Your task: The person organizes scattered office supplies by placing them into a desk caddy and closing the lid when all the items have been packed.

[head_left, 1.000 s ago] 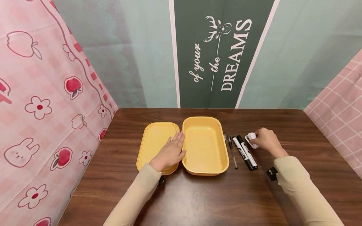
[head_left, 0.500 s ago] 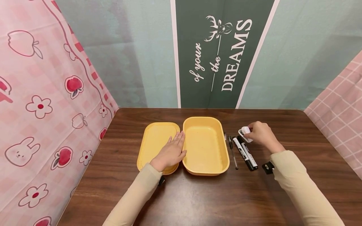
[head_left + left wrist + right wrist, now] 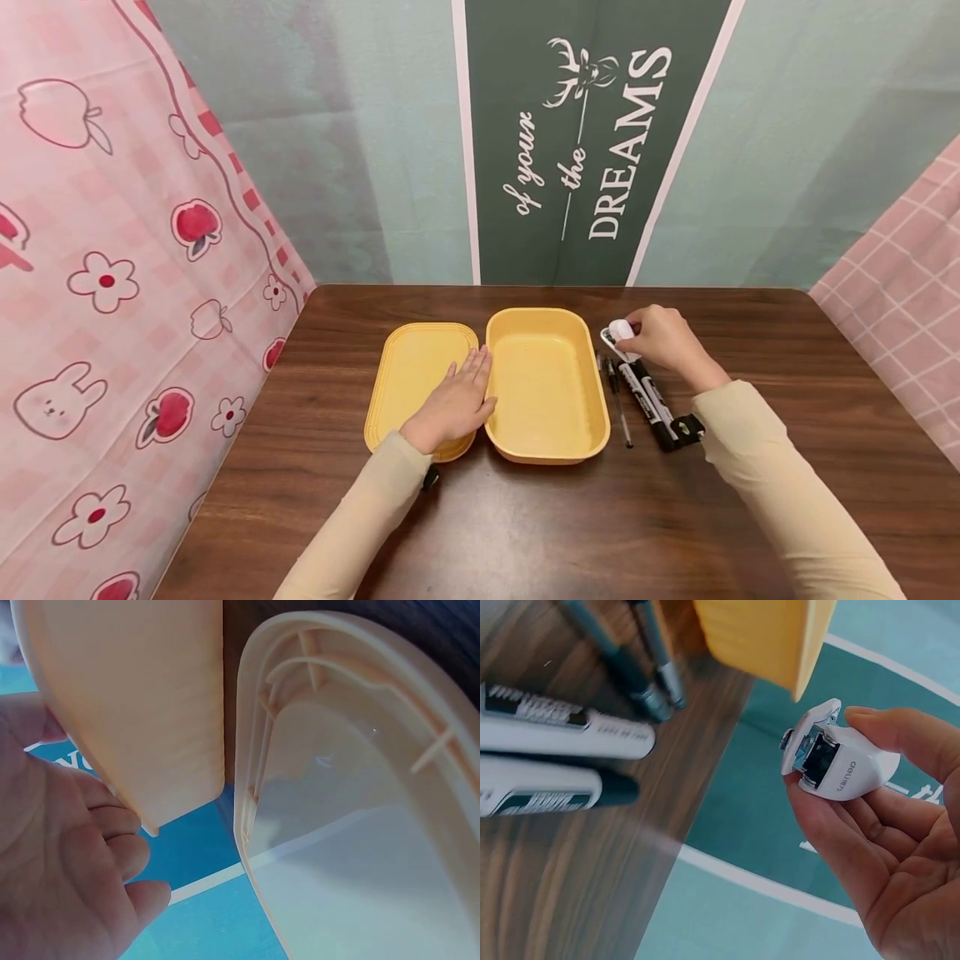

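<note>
From the head view, the white stapler (image 3: 621,332) is little more than a pale shape at the fingertips of the right hand (image 3: 663,337), near the far right corner of the yellow box (image 3: 543,400). The right wrist view shows the grip: thumb and forefinger pinch the stapler, the other fingers folded behind. It also shows printing on two markers (image 3: 564,729) and two pens (image 3: 632,681) near them. The left hand (image 3: 452,404) has its fingers straight and pressed together, thumb apart, touching the box's left rim beside the lid (image 3: 412,375); only the left wrist view shows ribs inside the lid's edge. The stapler is small, white and rounded, with small dark lettering, a dark opening, glints of metal and its two parts standing apart at one end.
</note>
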The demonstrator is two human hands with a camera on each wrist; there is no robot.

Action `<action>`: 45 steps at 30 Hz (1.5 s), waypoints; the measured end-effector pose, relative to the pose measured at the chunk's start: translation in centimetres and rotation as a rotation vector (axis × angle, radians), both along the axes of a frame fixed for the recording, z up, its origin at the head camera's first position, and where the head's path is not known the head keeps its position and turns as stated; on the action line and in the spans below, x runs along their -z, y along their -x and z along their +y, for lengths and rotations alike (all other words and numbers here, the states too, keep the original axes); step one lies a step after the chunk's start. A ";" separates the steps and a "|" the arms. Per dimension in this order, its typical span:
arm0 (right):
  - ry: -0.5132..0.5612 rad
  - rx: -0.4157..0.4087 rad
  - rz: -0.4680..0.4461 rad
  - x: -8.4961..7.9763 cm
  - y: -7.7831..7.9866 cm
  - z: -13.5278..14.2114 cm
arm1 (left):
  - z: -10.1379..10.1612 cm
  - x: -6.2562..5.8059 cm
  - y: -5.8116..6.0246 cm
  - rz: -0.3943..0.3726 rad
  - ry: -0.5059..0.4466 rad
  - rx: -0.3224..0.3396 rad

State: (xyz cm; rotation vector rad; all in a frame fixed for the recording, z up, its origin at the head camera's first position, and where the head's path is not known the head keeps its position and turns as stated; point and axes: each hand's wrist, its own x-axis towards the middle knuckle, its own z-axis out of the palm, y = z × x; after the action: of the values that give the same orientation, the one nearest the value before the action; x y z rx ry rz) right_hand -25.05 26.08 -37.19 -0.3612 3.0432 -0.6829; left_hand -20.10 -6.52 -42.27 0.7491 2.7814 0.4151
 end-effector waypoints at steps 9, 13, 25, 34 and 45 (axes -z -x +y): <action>0.024 -0.026 -0.030 -0.6 1.0 -3.0 | 0.0 0.1 0.1 -0.010 0.001 -0.018; 0.024 -0.043 -0.046 -0.9 1.3 -4.4 | 0.1 0.0 0.1 -0.012 0.003 -0.015; -0.018 -0.127 -0.079 -0.4 2.3 -7.9 | -0.1 0.0 0.4 -0.011 0.007 -0.013; -0.027 -0.183 -0.091 0.1 3.0 -9.1 | -0.1 -0.2 0.5 0.002 0.008 -0.001; -0.083 -0.220 -0.076 0.5 3.8 -10.5 | -0.2 0.0 0.3 0.007 0.011 -0.007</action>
State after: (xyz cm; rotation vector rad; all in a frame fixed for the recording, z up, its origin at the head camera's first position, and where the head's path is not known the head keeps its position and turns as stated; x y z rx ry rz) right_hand -28.82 15.53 -37.73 -0.6406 2.8897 -0.5424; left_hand -20.36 -6.72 -42.30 0.7402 2.7907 0.3983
